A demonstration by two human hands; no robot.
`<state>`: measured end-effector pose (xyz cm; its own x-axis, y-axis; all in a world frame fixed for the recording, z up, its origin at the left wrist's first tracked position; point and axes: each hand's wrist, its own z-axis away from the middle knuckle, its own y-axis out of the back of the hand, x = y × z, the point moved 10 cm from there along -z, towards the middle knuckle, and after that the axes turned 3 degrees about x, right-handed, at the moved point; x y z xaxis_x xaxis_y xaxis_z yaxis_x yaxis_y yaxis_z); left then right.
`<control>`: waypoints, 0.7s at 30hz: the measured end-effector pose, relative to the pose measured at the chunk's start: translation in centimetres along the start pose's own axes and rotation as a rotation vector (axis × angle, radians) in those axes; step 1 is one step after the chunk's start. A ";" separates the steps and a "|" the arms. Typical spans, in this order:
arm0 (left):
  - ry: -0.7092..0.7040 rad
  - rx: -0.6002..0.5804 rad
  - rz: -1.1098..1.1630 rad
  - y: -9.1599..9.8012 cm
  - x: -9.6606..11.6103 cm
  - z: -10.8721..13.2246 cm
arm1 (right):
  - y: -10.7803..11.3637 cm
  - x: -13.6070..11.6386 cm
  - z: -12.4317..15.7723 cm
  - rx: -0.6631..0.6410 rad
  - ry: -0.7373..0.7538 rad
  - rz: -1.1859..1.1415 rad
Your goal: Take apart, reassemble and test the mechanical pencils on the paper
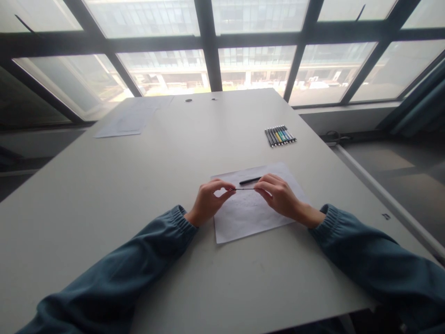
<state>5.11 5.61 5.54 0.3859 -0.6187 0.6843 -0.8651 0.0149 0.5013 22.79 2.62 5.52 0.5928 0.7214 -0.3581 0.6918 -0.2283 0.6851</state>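
My left hand (208, 200) and my right hand (280, 195) meet over a white sheet of paper (255, 218) with faint pencil lines. Between their fingertips they pinch a thin dark pen refill or pencil (245, 189), held level just above the sheet. Both hands are closed in a pinch on its ends. A black pen (250, 180) lies on the paper right behind the hands.
A row of several coloured pens (280, 135) lies at the back right of the grey table (139, 185). More paper sheets (130, 120) rest at the back left. Large windows run behind the table; its right edge drops off near a sill.
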 end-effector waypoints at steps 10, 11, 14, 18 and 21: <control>-0.124 -0.017 -0.011 -0.5 1.4 -0.1 | 0.3 -0.7 -0.2 -0.012 0.028 -0.012; -0.140 -0.021 -0.026 -0.5 1.5 -0.1 | 0.3 -0.7 -0.2 -0.014 0.029 -0.013; -0.202 -0.038 -0.076 -0.6 2.0 0.1 | 0.2 -0.8 -0.2 -0.024 0.038 -0.018; -0.285 -0.085 -0.130 -1.1 2.5 0.2 | -0.1 -0.9 -0.1 -0.051 0.059 -0.031; -0.315 -0.095 -0.141 -1.2 3.0 0.2 | -0.1 -0.9 -0.1 -0.058 0.069 -0.039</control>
<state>7.22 3.63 6.88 0.3685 -0.8315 0.4156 -0.7712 -0.0238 0.6361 22.12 2.06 5.85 0.5347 0.7729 -0.3415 0.6874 -0.1628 0.7078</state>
